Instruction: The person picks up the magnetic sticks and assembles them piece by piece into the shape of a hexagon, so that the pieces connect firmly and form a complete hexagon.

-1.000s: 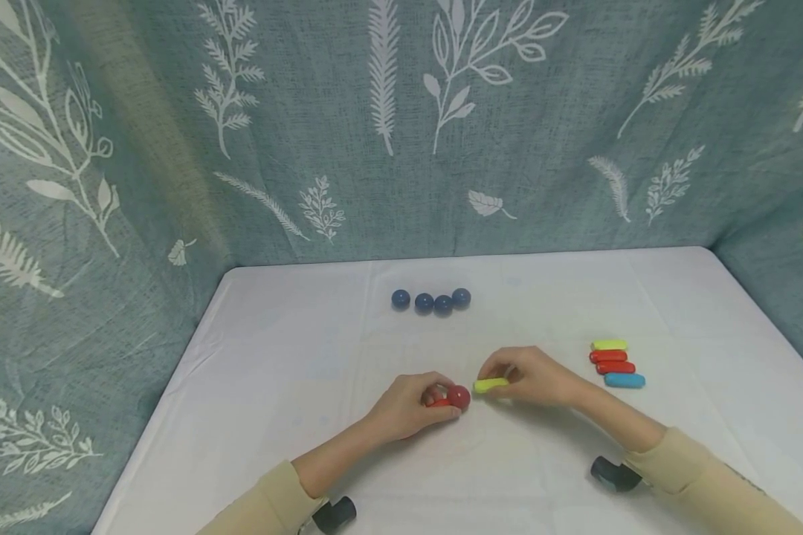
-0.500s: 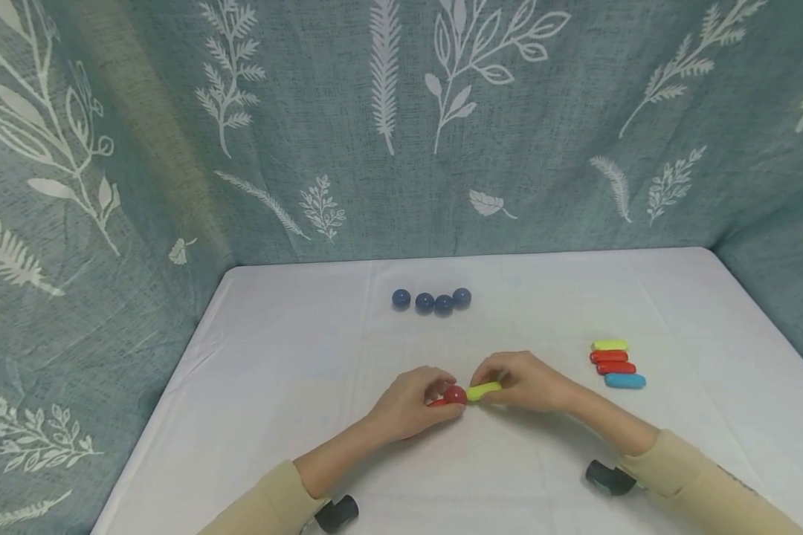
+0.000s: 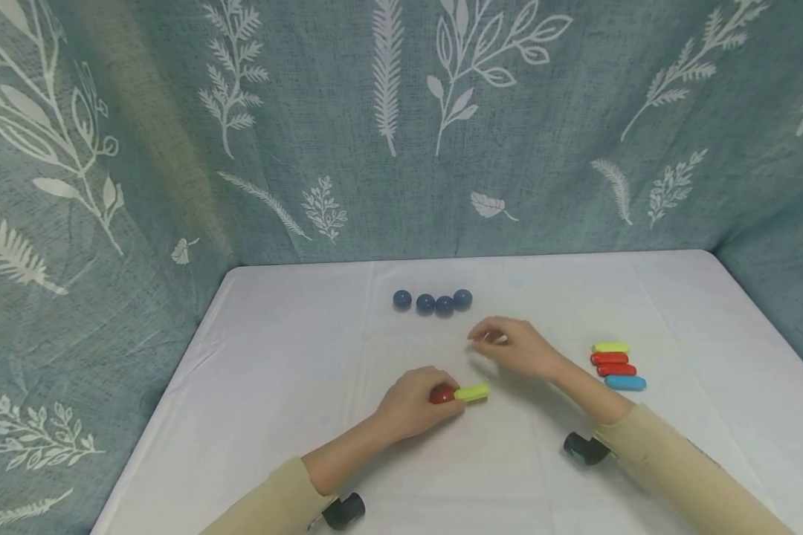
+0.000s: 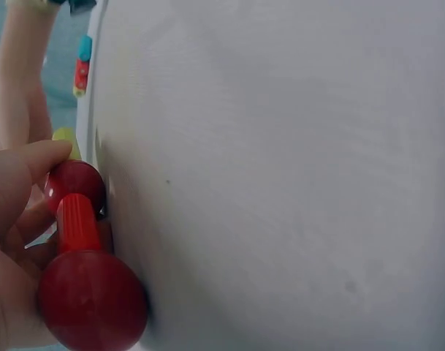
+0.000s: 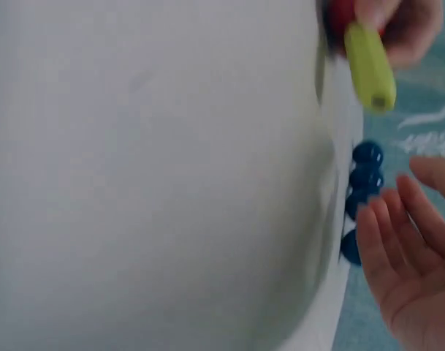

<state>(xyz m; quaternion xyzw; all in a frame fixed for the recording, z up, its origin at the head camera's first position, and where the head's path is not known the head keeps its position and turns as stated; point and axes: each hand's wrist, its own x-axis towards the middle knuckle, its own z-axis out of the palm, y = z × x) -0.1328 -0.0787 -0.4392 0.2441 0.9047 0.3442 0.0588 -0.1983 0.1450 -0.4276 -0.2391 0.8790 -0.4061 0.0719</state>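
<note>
My left hand [image 3: 411,405] grips a chain of joined pieces above the white table. Within its fingers is a red ball [image 3: 442,394], and a yellow rod [image 3: 472,393] sticks out of it to the right. In the left wrist view, a red rod [image 4: 80,223] links that ball to a second, larger-looking red ball [image 4: 93,301] near the palm. My right hand [image 3: 518,347] holds nothing, its fingers loosely bent, between the chain and several blue balls [image 3: 444,306]. The right wrist view also shows the yellow rod's free end [image 5: 373,73].
At the right lie a yellow rod [image 3: 610,347], two red rods [image 3: 610,359] and a blue rod [image 3: 625,383], side by side. A patterned green-blue curtain [image 3: 401,186] hangs behind the table [image 3: 294,334].
The yellow rod has come against the red ball, and my right hand has let go of it and moved up toward the blue balls. My left hand keeps its grip on the chain.
</note>
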